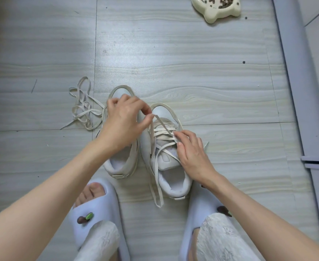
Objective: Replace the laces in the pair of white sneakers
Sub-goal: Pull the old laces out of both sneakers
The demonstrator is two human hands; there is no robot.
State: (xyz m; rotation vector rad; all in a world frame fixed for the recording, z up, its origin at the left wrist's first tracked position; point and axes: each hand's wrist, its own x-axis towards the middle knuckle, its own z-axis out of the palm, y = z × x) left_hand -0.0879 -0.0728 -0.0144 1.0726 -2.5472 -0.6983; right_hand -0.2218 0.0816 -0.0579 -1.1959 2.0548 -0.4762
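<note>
On the floor (pixel 192 63), a loose lace (pixel 83 106) lies left of two white sneakers (pixel 166 157). Left hand (pixel 124 121) fingers pinch the right sneaker's lace (pixel 156 166), pulling it up. Right hand (pixel 190 153) fingers pinch a crossing.

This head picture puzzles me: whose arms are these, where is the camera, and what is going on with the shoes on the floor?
No machine here: a person wears a camera on the head, looking down at their own arms. The left hand pinches a loop of lace pulled up from the right-side sneaker, while the right hand rests on that shoe's lacing. The other sneaker beside it shows no laces. A loose lace lies tangled on the floor. Below are the person's feet in pale slippers. Top right stands a pet food bowl.
</note>
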